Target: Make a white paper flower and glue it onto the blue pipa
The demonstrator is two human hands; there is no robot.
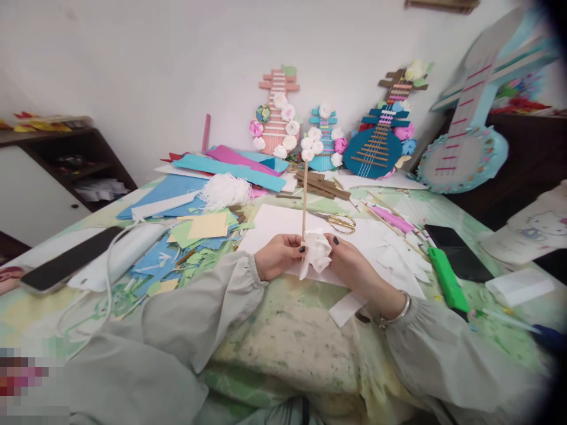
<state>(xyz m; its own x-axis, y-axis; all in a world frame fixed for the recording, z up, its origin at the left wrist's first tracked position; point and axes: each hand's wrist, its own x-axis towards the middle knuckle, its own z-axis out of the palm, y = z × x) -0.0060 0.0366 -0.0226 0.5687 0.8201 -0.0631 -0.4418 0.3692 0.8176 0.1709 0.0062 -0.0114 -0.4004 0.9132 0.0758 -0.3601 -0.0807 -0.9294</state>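
Observation:
A white paper flower (317, 252) is held between my two hands over the front of a white sheet of paper (261, 233). From the flower a thin wooden stick (305, 198) points up and away from me. My left hand (280, 255) pinches the flower and the stick's lower end between thumb and fingers. On the other side, my right hand (352, 262) has its fingers closed on the flower's petals. Beyond the hands lie gold-handled scissors (341, 222). Loose white paper petals (394, 254) spread to the right.
Paper scraps (199, 230) and a dark phone (71, 260) lie left. A green tool (448, 280) and another black phone (458, 251) are right. Several decorated paper lutes, one dark blue (374, 147), lean against the wall behind coloured strips (230, 170).

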